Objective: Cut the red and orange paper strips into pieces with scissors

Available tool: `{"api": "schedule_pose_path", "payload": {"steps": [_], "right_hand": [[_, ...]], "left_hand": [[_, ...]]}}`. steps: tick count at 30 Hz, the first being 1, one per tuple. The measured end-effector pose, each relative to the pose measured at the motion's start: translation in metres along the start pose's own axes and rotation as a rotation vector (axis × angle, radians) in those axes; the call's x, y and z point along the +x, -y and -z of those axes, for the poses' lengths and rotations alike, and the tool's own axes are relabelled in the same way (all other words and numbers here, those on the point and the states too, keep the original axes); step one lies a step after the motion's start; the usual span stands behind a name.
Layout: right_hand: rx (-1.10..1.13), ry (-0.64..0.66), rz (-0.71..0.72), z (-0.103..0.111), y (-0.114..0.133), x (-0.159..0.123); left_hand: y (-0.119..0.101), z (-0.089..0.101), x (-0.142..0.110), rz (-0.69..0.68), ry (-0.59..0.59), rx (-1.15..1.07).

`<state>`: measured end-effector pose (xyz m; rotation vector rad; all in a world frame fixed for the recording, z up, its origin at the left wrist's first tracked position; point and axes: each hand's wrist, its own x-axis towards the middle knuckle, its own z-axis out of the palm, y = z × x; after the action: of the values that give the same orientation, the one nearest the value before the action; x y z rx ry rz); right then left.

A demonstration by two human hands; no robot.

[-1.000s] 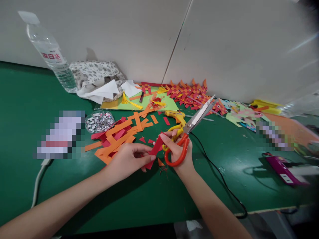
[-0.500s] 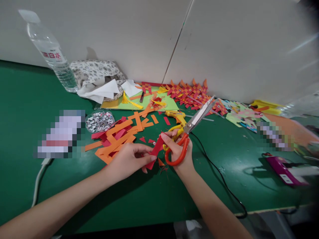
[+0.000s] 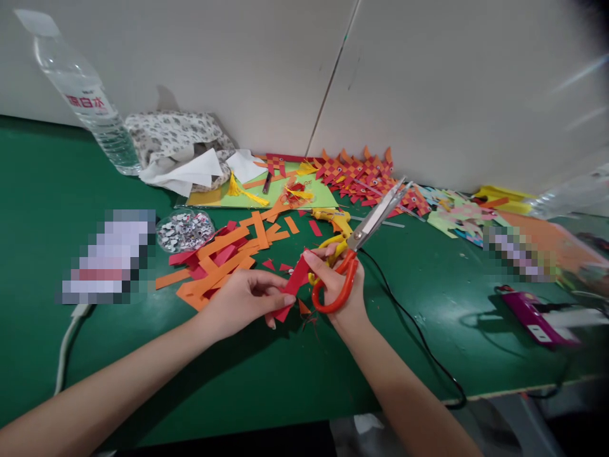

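Observation:
Between my two hands a red paper strip (image 3: 297, 278) is stretched at a slant. My left hand (image 3: 238, 304) pinches its lower end with thumb and fingers. At the upper end, my right thumb presses the strip against the fingers. My right hand (image 3: 353, 312) also carries a pair of scissors (image 3: 356, 238), its orange-red handle loop against the palm and its blades pointing up and away to the right. Beyond the left hand lies a pile of orange and red paper strips (image 3: 228, 251). Small paper scraps (image 3: 304, 307) lie beneath the hands.
A yellow glue gun (image 3: 330, 217) lies just behind the scissors. Woven red-and-orange paper fish (image 3: 354, 170) are heaped against the wall. A bag of googly eyes (image 3: 185, 230), a water bottle (image 3: 95, 108) and a blurred phone (image 3: 111, 254) stand leftward; a purple power strip (image 3: 535, 317) lies right.
The whole view has shifted slightly, with things appearing a little further left. Both hands keep their hold on the red strip, and the scissors stay in the right hand.

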<state>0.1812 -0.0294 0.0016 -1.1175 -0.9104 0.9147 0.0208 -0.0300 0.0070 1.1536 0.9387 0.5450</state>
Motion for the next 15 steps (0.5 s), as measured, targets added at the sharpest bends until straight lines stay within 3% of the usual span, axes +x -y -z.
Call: {"api": "schedule_pose_path", "payload": {"steps": [15], "right_hand": [[-0.005, -0.029, -0.003, 0.0012, -0.0012, 0.0015]], "left_hand": [[-0.0027, -0.0004, -0.0019, 0.014, -0.022, 0.039]]}}
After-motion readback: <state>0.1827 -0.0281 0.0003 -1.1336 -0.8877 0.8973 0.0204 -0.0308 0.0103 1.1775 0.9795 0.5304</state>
